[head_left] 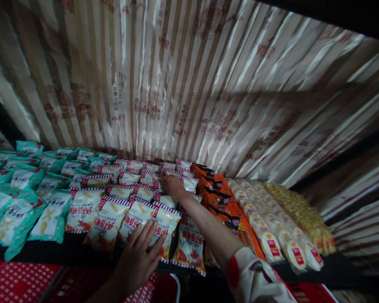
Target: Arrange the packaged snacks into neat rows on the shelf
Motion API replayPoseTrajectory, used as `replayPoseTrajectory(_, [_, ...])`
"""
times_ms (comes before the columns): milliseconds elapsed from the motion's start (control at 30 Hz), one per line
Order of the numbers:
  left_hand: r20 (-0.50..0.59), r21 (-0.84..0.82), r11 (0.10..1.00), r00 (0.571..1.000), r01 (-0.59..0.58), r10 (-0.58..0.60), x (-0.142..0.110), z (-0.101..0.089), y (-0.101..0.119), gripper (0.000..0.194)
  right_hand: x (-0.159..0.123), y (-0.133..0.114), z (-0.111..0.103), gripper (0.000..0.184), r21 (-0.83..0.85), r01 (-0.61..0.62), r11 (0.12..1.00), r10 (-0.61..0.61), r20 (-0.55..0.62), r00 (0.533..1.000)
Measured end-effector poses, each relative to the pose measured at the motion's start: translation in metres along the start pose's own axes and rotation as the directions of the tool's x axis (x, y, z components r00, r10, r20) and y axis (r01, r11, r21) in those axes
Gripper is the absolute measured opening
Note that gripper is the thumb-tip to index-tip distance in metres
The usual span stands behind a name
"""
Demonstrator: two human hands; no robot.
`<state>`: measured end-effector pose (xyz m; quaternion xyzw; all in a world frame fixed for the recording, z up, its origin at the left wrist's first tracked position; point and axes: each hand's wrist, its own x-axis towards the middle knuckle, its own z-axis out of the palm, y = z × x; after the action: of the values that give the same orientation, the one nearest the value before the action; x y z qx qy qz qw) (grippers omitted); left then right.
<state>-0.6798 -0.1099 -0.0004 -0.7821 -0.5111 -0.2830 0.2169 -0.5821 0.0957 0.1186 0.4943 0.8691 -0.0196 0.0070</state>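
While right hand (173, 187) curls (grip hidden), flat left hand (141, 254) touches packets (138, 213).

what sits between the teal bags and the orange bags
In the head view, rows of white bags with striped edges lie between the teal bags and the orange bags, with the right hand among them.

Shop, by look: snack packets (84, 210) in rows on shelf (71, 249), red baskets (19, 281) below
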Motion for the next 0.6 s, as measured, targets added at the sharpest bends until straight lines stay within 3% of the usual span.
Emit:
replayPoseTrajectory(167, [-0.136, -0.119, 0.993, 0.99, 0.018, -0.034, 0.015, -0.018, 0.0, 0.047, -0.009, 0.011, -0.014, 0.028, 0.026, 0.001, 1.0, 0.0, -0.036, 0.999])
replayPoseTrajectory(233, [-0.195, -0.157, 0.986, 0.978, 0.047, -0.078, 0.04, -0.031, -0.009, 0.039, -0.01, 0.021, -0.021, 0.03, 0.018, -0.02, 1.0, 0.021, -0.071, 0.997])
replayPoseTrajectory(333, [-0.185, -0.163, 0.982, 0.975, 0.096, -0.126, 0.098, -0.038, -0.037, 0.029, -0.006, 0.039, -0.031, 0.033, -0.013, -0.074, 0.997, 0.072, -0.1, 0.992])
replayPoseTrajectory(433, [0.057, -0.194, 0.966, 0.985, 0.17, -0.162, 0.16, -0.019, -0.072, 0.027, 0.003, 0.054, -0.035, 0.034, -0.044, -0.102, 0.994, 0.098, -0.089, 0.991])
replayPoseTrajectory(533, [0.381, -0.145, 0.955, 0.906, 0.258, -0.186, 0.204, 0.016, -0.103, 0.029, 0.013, 0.062, -0.033, 0.032, -0.067, -0.087, 0.994, 0.082, -0.069, 0.994])
replayPoseTrajectory(600, [0.447, -0.142, 0.956, 0.878, 0.258, -0.171, 0.219, 0.038, -0.115, 0.026, 0.019, 0.065, -0.03, 0.031, -0.077, -0.073, 0.994, 0.069, -0.054, 0.996])
